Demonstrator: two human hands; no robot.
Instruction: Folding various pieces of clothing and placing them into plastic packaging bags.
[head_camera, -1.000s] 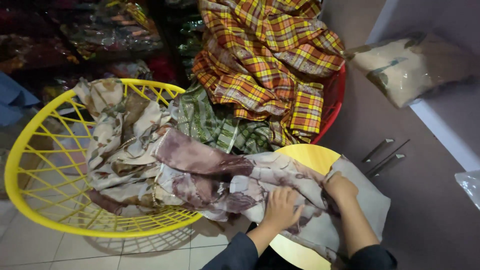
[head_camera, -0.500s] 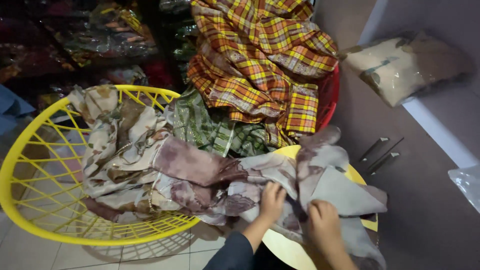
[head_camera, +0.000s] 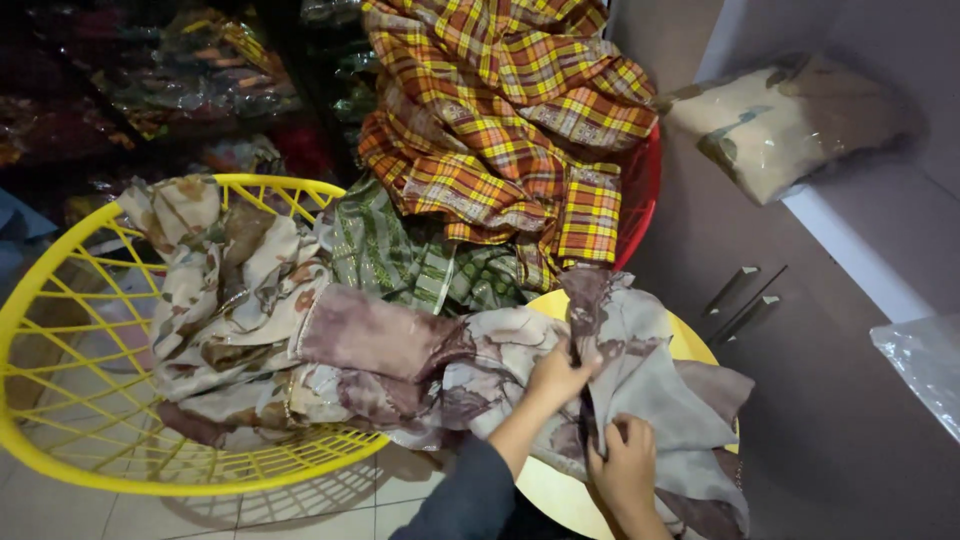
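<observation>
two hands are seen, both on one grey and mauve printed cloth (head_camera: 640, 370): the left hand (head_camera: 556, 378) is closed in a pinch on a raised fold of it, and the right hand (head_camera: 627, 462) is curled shut on a lower fold just beside. the cloth is spread over one round yellow stool (head_camera: 690, 345), its far end trailing across the near rim of one yellow basket (head_camera: 60, 300), which stands on the tiled floor at the left. one beige floral cloth (head_camera: 215, 270) is draped in that basket. one green patterned cloth (head_camera: 400, 255) is wedged between the yellow basket and one red basket (head_camera: 643, 190), which is piled with one orange and yellow plaid cloth (head_camera: 500, 120). one wrapped package (head_camera: 780, 125) lies on a white ledge at the upper right, two dark handles (head_camera: 745, 300) are fixed to the grey panel below it, and one clear plastic bag (head_camera: 925, 365) is cut by the right edge. compared with half a second ago, the left hand has been lifted higher with the fold, the right hand has been brought in under it, and more of the stool's edge is uncovered on the right. the fingertips of both hands are buried in cloth, the red basket is mostly hidden by plaid, and the shelves at the top left are too dark to make out.
</observation>
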